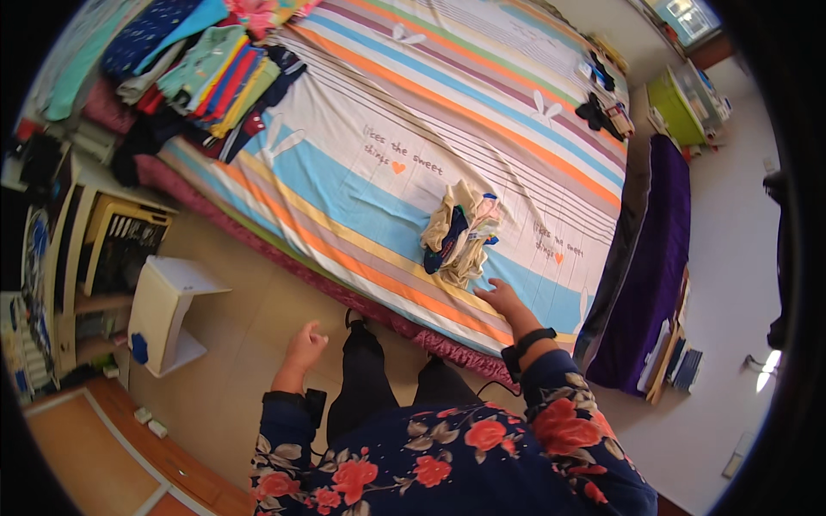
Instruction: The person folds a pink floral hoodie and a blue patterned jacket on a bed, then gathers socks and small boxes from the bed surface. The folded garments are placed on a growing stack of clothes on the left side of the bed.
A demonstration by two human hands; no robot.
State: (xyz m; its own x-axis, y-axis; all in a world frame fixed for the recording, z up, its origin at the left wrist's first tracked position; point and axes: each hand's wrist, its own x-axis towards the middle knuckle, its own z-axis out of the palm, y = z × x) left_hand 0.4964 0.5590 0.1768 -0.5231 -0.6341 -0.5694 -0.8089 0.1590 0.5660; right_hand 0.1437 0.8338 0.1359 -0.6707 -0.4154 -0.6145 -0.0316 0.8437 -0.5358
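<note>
A crumpled pile of small clothes (462, 234), beige with dark blue and white pieces, lies on the striped bedsheet (344, 202) near the bed's front edge. Just in front of it is my right hand (506, 303), its fingers stretched toward the pile's near side with nothing held. Whether the fingertips touch the cloth I cannot tell. My left hand (305, 346) hangs over the floor short of the bed, fingers curled in and nothing seen in them. Dark bands circle both wrists.
Stacks of folded clothes (215, 82) cover the bed's far left corner. A white stool-like stand (168, 310) and a shelf unit (77, 232) are at the left. Along the right stands a long purple-covered piece (645, 267), with books (675, 365) beside it and a green bin (675, 107) beyond.
</note>
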